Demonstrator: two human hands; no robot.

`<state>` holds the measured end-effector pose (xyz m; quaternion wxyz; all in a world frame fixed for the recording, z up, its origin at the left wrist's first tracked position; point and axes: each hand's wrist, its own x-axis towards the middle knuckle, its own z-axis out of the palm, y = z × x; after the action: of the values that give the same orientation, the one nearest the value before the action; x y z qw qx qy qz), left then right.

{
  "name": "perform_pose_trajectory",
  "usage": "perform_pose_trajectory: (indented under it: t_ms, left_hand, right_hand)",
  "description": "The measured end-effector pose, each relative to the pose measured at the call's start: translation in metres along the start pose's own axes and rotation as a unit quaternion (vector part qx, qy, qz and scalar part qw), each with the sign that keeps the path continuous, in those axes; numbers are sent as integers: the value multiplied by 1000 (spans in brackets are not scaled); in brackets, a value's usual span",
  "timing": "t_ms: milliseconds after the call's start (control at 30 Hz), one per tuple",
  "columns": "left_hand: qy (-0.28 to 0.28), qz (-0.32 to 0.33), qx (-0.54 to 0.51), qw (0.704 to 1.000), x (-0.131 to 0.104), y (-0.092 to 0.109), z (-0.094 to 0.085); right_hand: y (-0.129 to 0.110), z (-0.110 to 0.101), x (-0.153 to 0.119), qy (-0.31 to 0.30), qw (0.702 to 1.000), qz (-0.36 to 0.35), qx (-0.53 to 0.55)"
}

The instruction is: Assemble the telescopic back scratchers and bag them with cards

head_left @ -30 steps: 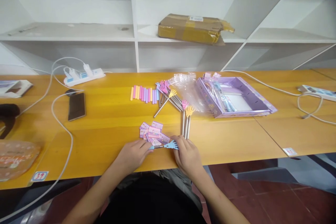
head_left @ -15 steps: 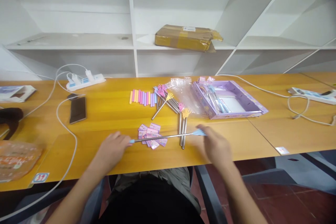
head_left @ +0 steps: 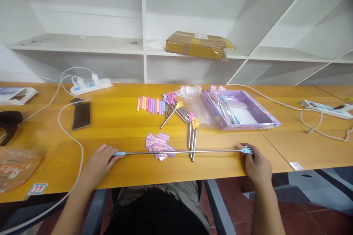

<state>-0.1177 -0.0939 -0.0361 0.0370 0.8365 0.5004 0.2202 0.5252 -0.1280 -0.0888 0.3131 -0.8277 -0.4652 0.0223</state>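
Head cam: rod (head_left: pixel 180 152) longer (vs. prev.)

Blue handle (head_left: pixel 120 153) partly hidden by left fingers (head_left: pixel 109 150), orange bag (head_left: pixel 18 167) cut off

Black top (head_left: pixel 160 214), grey-green trousers (head_left: pixel 186 192), bare hands.
The top is plain and very dark, its cloth reading as one smooth, rounded patch with folds too dim to make out; the trousers are muted and matte, loosely creased in soft wrinkles. Left forearm (head_left: pixel 73 203) and right forearm (head_left: pixel 266 205) are uncovered, slim and tapering to the wrist; left hand (head_left: pixel 99 162) and right hand (head_left: pixel 258 167) are likewise bare, with slender fingers.
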Motion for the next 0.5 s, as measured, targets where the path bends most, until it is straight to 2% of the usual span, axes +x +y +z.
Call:
perform_pose_trajectory:
  t_ms: [200, 333, 433, 500]
  left_hand:
    - [-7, -2, -15, 1000, 0, -3, -4]
    - [-7, 15, -19, 1000, -4, -2, -9]
    - [16, 36, -10, 999, -6, 5, -12]
    - [26, 59, -2, 998, -4, 21, -9]
  right_hand:
    - [-5, -6, 0, -1, 1000, -2, -15]
    - [-12, -11, 3, -21, 996, -17, -89]
    - [-30, -15, 9, -33, 988, -15, -147]
    - [-58, -14, 5, -56, 986, -28, -156]
